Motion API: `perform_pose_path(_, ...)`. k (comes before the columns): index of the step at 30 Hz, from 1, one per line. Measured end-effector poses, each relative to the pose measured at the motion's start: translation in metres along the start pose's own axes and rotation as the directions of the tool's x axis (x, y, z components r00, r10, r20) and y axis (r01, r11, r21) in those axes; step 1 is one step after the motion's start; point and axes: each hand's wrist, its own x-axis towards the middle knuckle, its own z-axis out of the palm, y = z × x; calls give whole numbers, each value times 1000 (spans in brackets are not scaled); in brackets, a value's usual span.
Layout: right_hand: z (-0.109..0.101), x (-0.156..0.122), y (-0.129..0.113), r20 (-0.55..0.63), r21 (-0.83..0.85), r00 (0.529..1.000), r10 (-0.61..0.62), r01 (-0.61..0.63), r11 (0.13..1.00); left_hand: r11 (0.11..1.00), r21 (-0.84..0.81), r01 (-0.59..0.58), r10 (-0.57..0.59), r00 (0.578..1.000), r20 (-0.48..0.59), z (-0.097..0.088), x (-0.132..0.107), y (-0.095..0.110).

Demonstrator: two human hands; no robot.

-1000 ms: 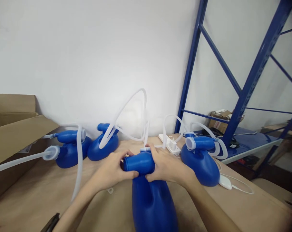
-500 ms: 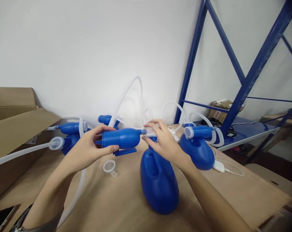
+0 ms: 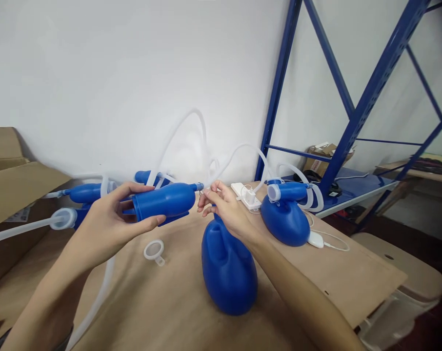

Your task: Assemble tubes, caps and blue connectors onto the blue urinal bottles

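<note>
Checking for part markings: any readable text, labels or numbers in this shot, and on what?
Nothing is readable. The white label in the cardboard box and the red print on the cardboard box on the blue shelf are too small and blurred to read. The blue bottle in the left hand shows no readable marking.

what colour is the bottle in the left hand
The bottle is deep blue, seen in the head view.
</note>
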Motion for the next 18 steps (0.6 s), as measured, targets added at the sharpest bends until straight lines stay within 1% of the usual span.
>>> perform_pose_path(2, -2, 1, 2, 8, 1, 999, 49, -49, 999, 1000, -20, -24, 23, 1000, -15, 2, 1, -4)
perform_pose_path(3, -3, 2, 3, 14, 17, 999, 51, -52, 999, 999, -28, -29, 28, 999, -20, 2, 1, -6)
perform_pose_path(7, -7, 3, 2, 37, 142, 999, 3, -8, 990, 999, -35, -19, 19, 1000, -18, 4, 2, -6)
perform_pose_path(11, -8, 5, 1, 56, 187, 998, 0, -11, 982, 1000, -13, -27, 27, 999, -37, 5, 0, -2)
perform_pose_path(15, -8, 7, 6, 5, 217, 999, -52, 50, 975, 1000, 3, -13, 13, 1000, -23, 7, -1, 0)
perform_pose_path(18, -6, 6, 8, -38, 239, 997, -64, 72, 968, 1000, 22, -9, 9, 1000, -13, 8, -2, 3)
